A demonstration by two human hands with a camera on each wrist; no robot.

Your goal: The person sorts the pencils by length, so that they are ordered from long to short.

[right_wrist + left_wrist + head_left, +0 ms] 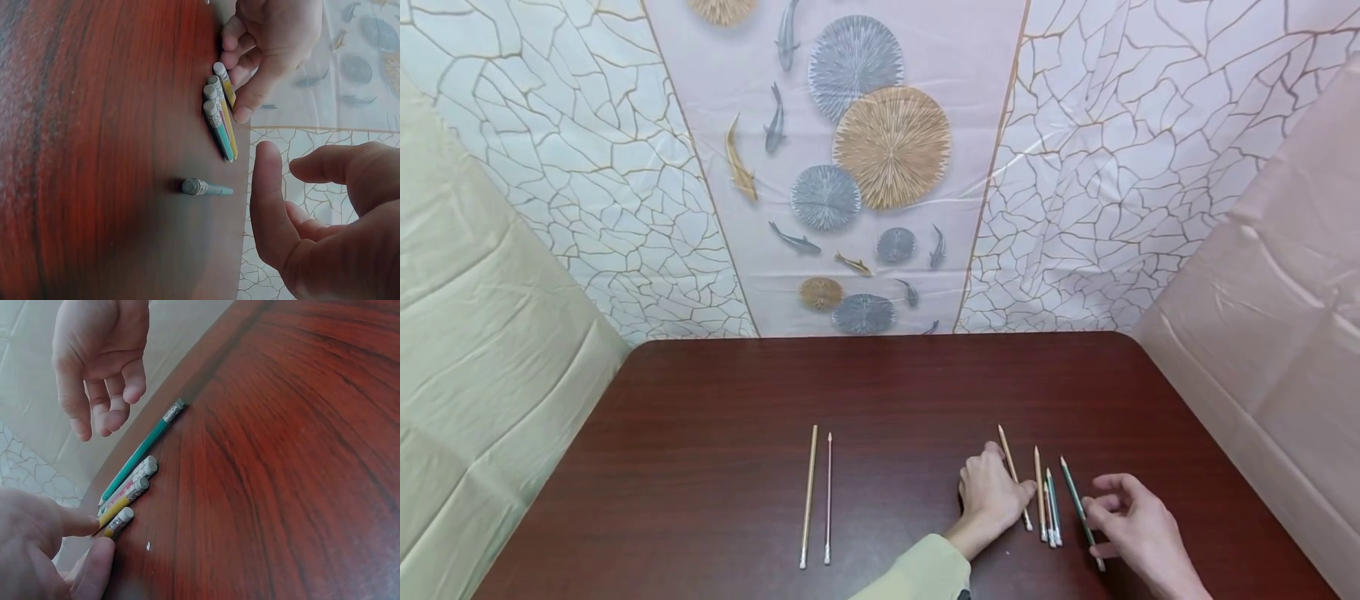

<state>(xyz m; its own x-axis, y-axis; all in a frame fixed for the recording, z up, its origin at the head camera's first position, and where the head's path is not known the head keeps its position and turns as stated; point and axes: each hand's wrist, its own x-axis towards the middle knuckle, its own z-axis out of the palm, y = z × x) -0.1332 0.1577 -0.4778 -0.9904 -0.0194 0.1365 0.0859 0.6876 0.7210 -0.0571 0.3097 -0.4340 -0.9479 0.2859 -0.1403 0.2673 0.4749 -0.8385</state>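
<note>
At the far left, a pale cloth (490,333) hangs down beside the dark red-brown desk (700,433), which has visible wood grain. On the desk, left of the middle, lie two pencils well apart from the hands: first a gold pencil (808,496), then a pink pencil (829,500), near to it and almost parallel, both with the eraser end toward the person. Behind the desk stands a patterned cloth (891,150), where round leaves and fishes are printed in gold and grey. More to the right, a light sleeve (925,571) leads to the left hand (992,493), which is low over the desk. Its grip is nearly closed, with the thumb on one side and the fingers on the other, and it pinches a yellow pencil (1009,457), tilted, whose point and eraser end both stay visible. Just to the right of this lie three pencils close together: an orange-yellow pencil (1040,487), a thin reddish pencil (1047,504) and a teal pencil (1055,508). After a small gap comes a dark green pencil (1075,496), lying slanted and alone. Beside it is the right hand (1138,525); its grip is partly open, the fingers are softly bent, and it has hold of nothing, as both wrist views show it apart from this pencil. At the far right hangs a pinkish cloth (1262,275) with creases.
</note>
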